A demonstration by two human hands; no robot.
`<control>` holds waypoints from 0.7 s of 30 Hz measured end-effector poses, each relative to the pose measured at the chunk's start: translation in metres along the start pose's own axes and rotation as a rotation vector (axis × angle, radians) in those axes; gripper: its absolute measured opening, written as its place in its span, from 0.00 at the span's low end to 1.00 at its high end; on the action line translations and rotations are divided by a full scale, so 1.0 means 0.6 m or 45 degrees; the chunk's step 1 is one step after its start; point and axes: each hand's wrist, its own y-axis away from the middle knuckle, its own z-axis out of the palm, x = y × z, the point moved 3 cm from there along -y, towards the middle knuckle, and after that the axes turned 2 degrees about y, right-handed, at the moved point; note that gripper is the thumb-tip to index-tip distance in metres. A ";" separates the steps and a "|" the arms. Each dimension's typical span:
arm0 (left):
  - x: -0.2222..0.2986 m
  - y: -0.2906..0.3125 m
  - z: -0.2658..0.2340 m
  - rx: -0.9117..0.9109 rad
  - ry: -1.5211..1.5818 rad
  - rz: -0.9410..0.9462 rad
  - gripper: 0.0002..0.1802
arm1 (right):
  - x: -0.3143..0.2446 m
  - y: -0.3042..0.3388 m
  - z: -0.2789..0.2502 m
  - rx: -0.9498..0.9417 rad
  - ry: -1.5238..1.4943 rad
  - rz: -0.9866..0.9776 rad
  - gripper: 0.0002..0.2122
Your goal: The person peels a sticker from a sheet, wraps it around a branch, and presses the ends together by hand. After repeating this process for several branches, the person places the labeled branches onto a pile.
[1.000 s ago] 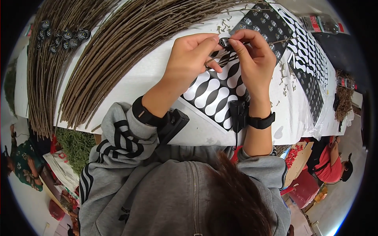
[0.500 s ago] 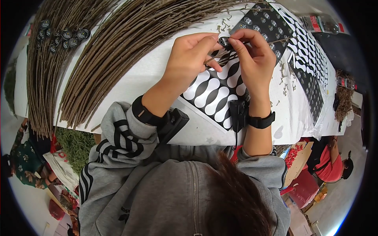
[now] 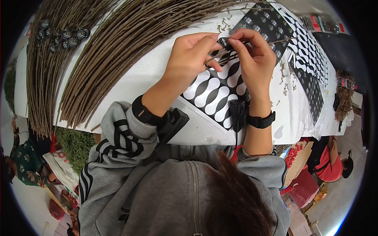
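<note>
My left hand [image 3: 188, 55] is closed, its thumb and forefinger pinching one side of a small black-and-white sticker label [image 3: 224, 41]. At the label's other side, the thumb and fingertips of my right hand [image 3: 258, 59] are pressed together on it. A thin brown twig [image 3: 282, 40] runs beneath the label, from under my left fingers past my right hand. Whether the label is stuck to the twig cannot be made out. Under both hands lies a black sheet of white, dumbbell-shaped stickers [image 3: 206, 92].
Brown twigs [image 3: 114, 59] fill the left of the white table [image 3: 197, 133]; a farther-left bundle [image 3: 43, 94] carries round black labels [image 3: 67, 40]. More sticker sheets [image 3: 311, 51], twig scraps [image 3: 284, 80] and a plastic bottle [image 3: 321, 24] lie right. Other people [image 3: 332, 159] are at both sides.
Both my hands keep their place on the label, which has tilted slightly. At the left edge, another person has shifted a little.
</note>
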 end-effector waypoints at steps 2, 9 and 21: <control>0.000 0.000 0.001 -0.011 0.001 0.000 0.22 | 0.000 0.000 0.000 0.000 -0.003 -0.001 0.04; 0.000 0.000 0.001 -0.012 -0.018 -0.002 0.22 | -0.001 0.000 0.000 0.013 0.015 0.008 0.04; -0.002 0.000 0.001 -0.013 -0.020 -0.003 0.21 | 0.000 0.001 0.000 0.025 0.047 0.006 0.04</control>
